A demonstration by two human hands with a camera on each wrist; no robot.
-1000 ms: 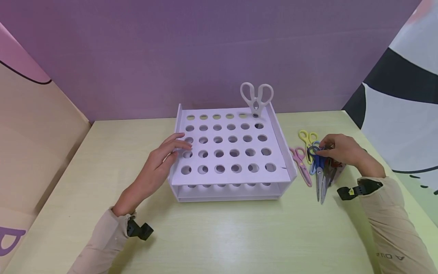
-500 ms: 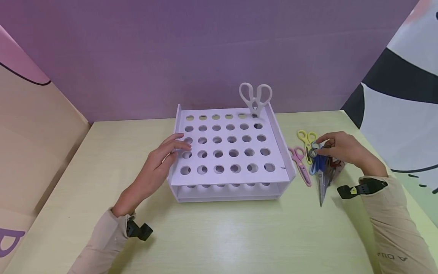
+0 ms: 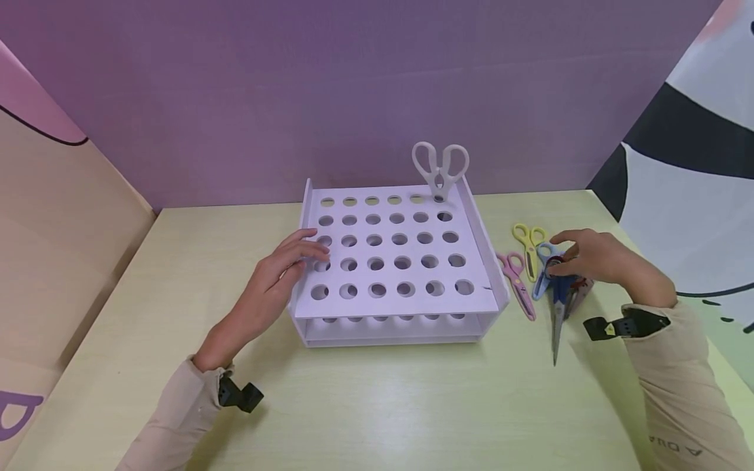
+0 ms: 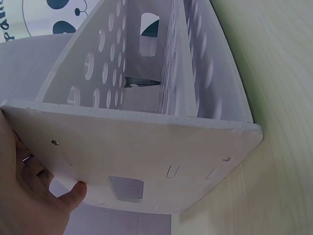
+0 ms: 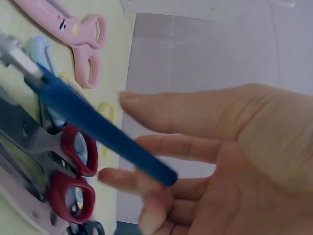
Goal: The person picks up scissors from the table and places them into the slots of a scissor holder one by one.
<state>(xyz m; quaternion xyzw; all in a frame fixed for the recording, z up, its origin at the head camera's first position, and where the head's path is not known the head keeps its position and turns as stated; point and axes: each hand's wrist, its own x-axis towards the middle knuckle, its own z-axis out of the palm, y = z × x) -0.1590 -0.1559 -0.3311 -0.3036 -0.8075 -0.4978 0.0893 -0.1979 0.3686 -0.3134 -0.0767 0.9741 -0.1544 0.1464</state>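
Note:
My left hand [image 3: 265, 288] grips the left side panel of a white rack [image 3: 389, 278] with rows of round holes. Its thumb lies on the panel's outer face, and its fingers reach over the top edge. White scissors [image 3: 440, 171] stand handles up in the rack's back right hole. On the right, my right hand [image 3: 601, 261] holds blue-handled scissors [image 5: 107, 129], blades pointing toward the front. In the right wrist view their handle is edge-on among the curled fingers. Beneath and beside them lie red-handled scissors [image 5: 73, 171] with dark blades.
Pink scissors [image 3: 518, 284] lie close to the rack's right side. Yellow scissors [image 3: 530, 248] and light blue scissors [image 3: 543, 278] lie beside the held pair. A purple wall [image 3: 235, 98] rises behind the table [image 3: 377, 405].
My right hand has shifted slightly rightward with the blue-handled scissors, uncovering more of the light blue pair. Their blades, seen apart at first, now show as one narrow line. My left hand stays put.

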